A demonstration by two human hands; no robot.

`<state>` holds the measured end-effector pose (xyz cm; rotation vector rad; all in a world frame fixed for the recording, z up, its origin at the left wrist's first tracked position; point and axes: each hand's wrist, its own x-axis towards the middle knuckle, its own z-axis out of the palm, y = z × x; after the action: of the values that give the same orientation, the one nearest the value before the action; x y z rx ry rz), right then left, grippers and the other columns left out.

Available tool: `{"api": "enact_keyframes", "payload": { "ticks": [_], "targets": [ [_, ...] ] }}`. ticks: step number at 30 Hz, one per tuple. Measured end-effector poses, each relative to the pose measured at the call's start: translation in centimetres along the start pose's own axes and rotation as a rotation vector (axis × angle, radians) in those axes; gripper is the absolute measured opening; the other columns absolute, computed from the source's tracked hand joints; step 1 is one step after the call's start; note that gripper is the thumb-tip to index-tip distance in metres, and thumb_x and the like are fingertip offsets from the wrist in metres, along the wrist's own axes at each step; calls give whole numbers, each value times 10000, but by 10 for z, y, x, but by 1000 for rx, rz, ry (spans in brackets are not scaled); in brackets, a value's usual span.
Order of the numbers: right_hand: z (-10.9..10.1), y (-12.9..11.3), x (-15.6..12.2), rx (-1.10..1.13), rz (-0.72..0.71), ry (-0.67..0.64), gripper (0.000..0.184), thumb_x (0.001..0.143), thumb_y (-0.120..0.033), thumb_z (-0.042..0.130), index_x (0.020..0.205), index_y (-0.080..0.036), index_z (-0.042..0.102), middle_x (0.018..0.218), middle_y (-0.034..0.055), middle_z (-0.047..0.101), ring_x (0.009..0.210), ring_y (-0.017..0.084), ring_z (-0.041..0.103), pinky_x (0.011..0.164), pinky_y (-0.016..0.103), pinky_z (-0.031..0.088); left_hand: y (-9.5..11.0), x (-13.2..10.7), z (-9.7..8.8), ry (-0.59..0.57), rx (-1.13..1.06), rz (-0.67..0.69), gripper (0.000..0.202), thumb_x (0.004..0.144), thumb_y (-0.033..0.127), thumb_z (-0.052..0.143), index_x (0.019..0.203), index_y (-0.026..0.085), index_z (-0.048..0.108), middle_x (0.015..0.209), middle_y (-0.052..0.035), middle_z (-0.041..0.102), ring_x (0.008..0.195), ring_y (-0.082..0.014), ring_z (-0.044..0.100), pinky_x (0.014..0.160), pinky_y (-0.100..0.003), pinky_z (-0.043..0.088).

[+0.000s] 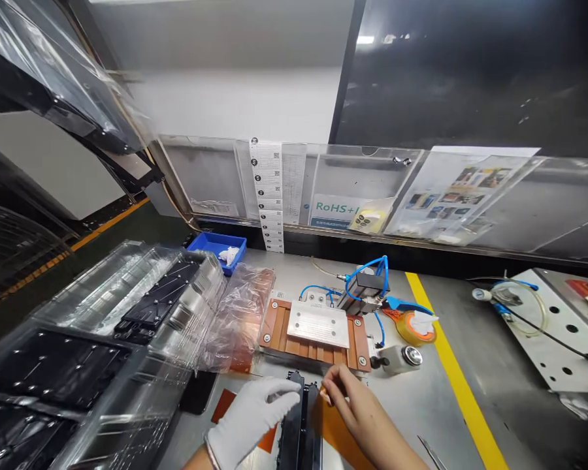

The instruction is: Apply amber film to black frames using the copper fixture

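White glove [247, 418] and black component [291, 434] stand out at six o'clock, a yellow stripe [459, 385] (solid throughout) at four.

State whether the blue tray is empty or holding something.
Holding something: a crumpled white piece lies inside the blue tray, near its right side.

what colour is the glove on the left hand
White; the glove shows best in the head view, the only one here.

Metal bench [463, 320] beneath brown fixture [318, 325], bottle [396, 360]
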<state>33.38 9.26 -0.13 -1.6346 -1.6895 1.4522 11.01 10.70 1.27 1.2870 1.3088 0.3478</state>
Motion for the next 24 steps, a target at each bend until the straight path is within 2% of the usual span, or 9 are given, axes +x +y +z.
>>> {"api": "enact_keyframes", "payload": {
  "ticks": [3, 5, 7, 9, 12, 14, 18, 21, 24],
  "targets": [
    [6, -7, 1, -28, -14, -32, 368, 951, -532, 254, 922, -217, 443, 856, 33, 553, 774, 183, 514, 747, 343, 388, 21, 13, 12, -102, 49, 52, 253, 781, 400, 610, 880, 223, 761, 850, 5, 729, 828, -160, 625, 736, -231, 459],
    [5, -11, 2, -28, -21, -40, 365, 949, -527, 255, 924, -218, 448, 864, 31, 551, 784, 180, 514, 754, 336, 383, 26, 21, 17, -105, 136, 64, 243, 778, 366, 581, 708, 179, 720, 655, 23, 604, 689, -125, 530, 624, -228, 377],
    [-1, -13, 2, -21, -9, -53, 365, 945, -530, 275, 931, -221, 469, 870, 26, 564, 789, 176, 523, 754, 327, 383, 28, 27, 17, -90, 215, 70, 277, 776, 338, 544, 588, 158, 640, 574, 31, 482, 624, -108, 454, 577, -238, 317],
    [-13, -7, 1, -9, 35, -43, 386, 938, -564, 306, 934, -230, 499, 871, 16, 583, 797, 173, 536, 761, 320, 384, 29, 30, 12, -49, 216, 51, 256, 764, 331, 543, 595, 162, 636, 590, 25, 531, 640, -117, 493, 598, -232, 346],
    [-31, 17, 0, 106, 140, 16, 459, 899, -658, 363, 912, -230, 527, 847, 13, 581, 821, 182, 552, 774, 313, 401, 28, 36, -4, 61, 115, -29, 248, 752, 383, 574, 708, 171, 695, 703, -3, 658, 684, -142, 562, 668, -241, 416],
    [-38, 38, 0, 301, 186, 67, 503, 851, -708, 434, 866, -215, 533, 791, 14, 564, 792, 186, 550, 760, 308, 420, 26, 43, -17, 99, 36, -82, 306, 759, 444, 576, 750, 162, 695, 698, -2, 641, 618, -130, 527, 628, -253, 413],
    [-38, 64, 7, 674, 235, 166, 527, 769, -727, 564, 773, -201, 538, 681, -4, 540, 683, 168, 518, 698, 298, 420, 20, 62, -32, 71, -45, -105, 371, 768, 507, 572, 717, 145, 635, 568, 35, 519, 508, -103, 436, 531, -251, 341],
    [-37, 67, 22, 646, 228, 211, 519, 764, -706, 593, 725, -191, 541, 657, -9, 521, 653, 145, 485, 668, 281, 409, 20, 80, -34, 40, -43, -105, 370, 762, 506, 570, 697, 145, 621, 575, 29, 534, 489, -99, 441, 510, -249, 326],
    [-40, 74, 45, 601, 256, 236, 568, 683, -748, 617, 718, -188, 527, 570, -34, 466, 555, 119, 431, 556, 262, 372, 18, 104, -35, 17, -4, -136, 377, 740, 525, 561, 684, 152, 582, 602, 23, 563, 491, -101, 473, 511, -243, 332]
  ]
}}
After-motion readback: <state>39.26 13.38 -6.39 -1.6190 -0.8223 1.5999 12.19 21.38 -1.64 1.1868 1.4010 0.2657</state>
